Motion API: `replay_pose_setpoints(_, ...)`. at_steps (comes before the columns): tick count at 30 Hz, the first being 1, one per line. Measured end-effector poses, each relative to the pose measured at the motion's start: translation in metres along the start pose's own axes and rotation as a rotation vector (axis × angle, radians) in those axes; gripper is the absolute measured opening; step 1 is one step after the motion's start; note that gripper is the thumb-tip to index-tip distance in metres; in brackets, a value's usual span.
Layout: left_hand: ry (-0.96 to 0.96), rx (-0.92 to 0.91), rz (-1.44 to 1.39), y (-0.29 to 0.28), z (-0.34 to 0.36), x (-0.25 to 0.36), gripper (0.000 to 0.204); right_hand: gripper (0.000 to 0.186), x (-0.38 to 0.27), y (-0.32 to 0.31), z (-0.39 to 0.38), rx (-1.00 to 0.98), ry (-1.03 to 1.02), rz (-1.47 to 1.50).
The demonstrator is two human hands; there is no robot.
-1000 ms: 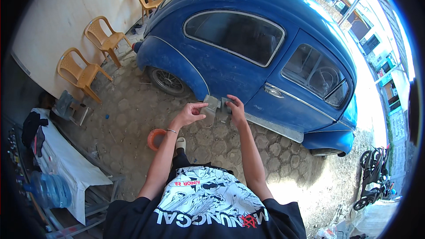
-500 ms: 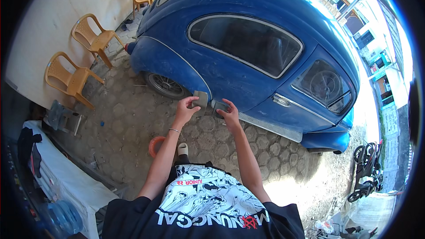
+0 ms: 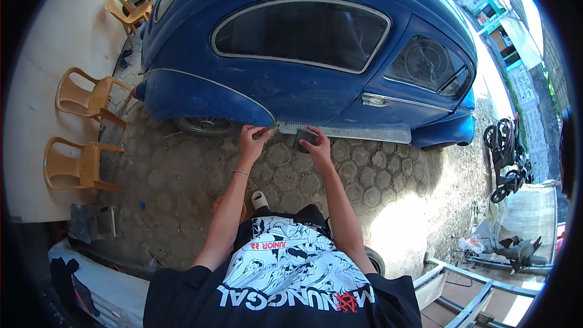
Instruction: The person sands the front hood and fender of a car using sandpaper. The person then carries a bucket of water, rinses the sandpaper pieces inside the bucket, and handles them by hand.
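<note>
In front of the car's side, my left hand [image 3: 250,144] pinches a thin grey-brown piece [image 3: 268,129], now seen nearly edge-on. A dark grey square piece [image 3: 302,140], flat like a sheet of sandpaper, is between the thumb and fingers of my right hand [image 3: 320,148]. A small gap separates the two pieces. Beyond both hands stands an old blue car [image 3: 303,94] with a rounded body, its ribbed running board [image 3: 364,133] low along the side. Whether either piece touches the car, I cannot tell.
Tan plastic chairs [image 3: 85,164] line the pale wall at left. Hexagonal pavers [image 3: 182,176] cover the ground. A light slipper [image 3: 259,199] is on my foot, with something reddish beside my left forearm. A metal frame [image 3: 480,291] stands at lower right, and bicycle-like parts [image 3: 504,158] are farther up.
My view has shifted, so the car sits higher and farther left. The left-hand piece has turned from face-on to nearly edge-on. The right-hand piece now shows more of its dark face.
</note>
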State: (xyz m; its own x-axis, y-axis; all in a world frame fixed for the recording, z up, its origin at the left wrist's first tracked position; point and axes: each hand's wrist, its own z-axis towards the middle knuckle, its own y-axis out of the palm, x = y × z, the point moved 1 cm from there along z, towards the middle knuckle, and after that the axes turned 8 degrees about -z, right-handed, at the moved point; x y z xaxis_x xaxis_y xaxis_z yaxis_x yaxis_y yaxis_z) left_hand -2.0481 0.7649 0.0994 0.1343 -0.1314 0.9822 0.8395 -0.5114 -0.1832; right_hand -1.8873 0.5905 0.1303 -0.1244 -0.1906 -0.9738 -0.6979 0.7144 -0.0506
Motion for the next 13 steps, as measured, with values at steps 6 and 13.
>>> replay_pose_setpoints(6, -0.119, -0.267, -0.212, 0.049, 0.004, 0.045, 0.042, 0.052, -0.01, -0.034, -0.012, 0.18, -0.083, 0.137)
replay_pose_setpoints(13, -0.267, -0.318, -0.414, 0.15, -0.02, 0.052, 0.04, 0.056, 0.018, -0.099, -0.016, 0.282, -0.036, 0.338)
